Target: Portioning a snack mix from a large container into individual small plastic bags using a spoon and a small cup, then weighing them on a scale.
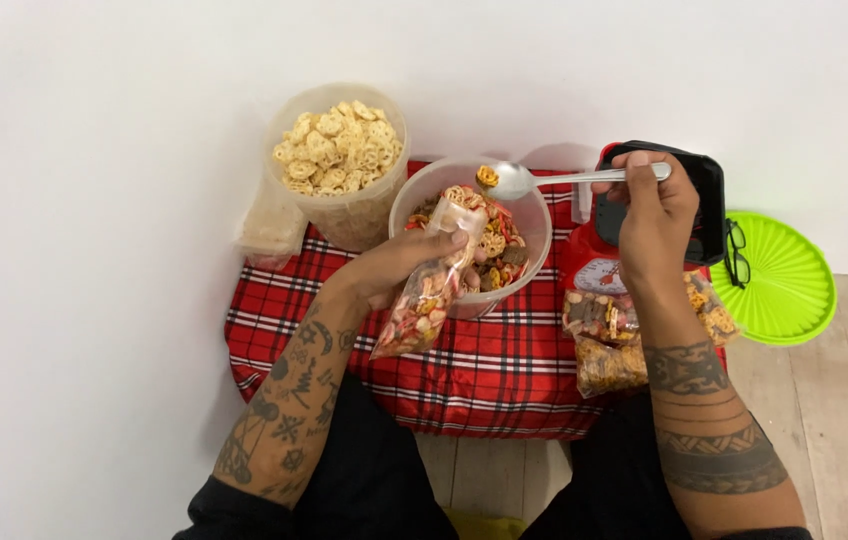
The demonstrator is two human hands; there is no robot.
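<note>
Right now my left hand (399, 268) is clamped on a small clear bag (431, 285), fingers pinching it near its open top. My right hand (656, 215) is closed around the handle of a metal spoon (544, 180). The spoon's long axis runs almost level across the frame, handle toward the right under my fingers, bowl pointing left. One piece of snack sits in the spoon's bowl, which hovers over the far rim of the clear bowl (534, 250) of mixed snacks at the centre of the frame.

The bag runs on a slant, its filled bottom toward the lower left over the red plaid cloth (484, 375), its mouth up and to the right, leaning over the bowl's near left side. So the mouth lies just below and to the left of the spoon's tip, close but not touching. The spoon hand is the one nearer the load; the bag hand holds the mouth up toward it.

At upper left stands a tub (344, 215) of pale ring crackers. Filled bags (609, 345) lie under my right forearm, beside a red scale (589, 268). A green lid (789, 285) lies at the right edge, with glasses (736, 255) on its left rim.
</note>
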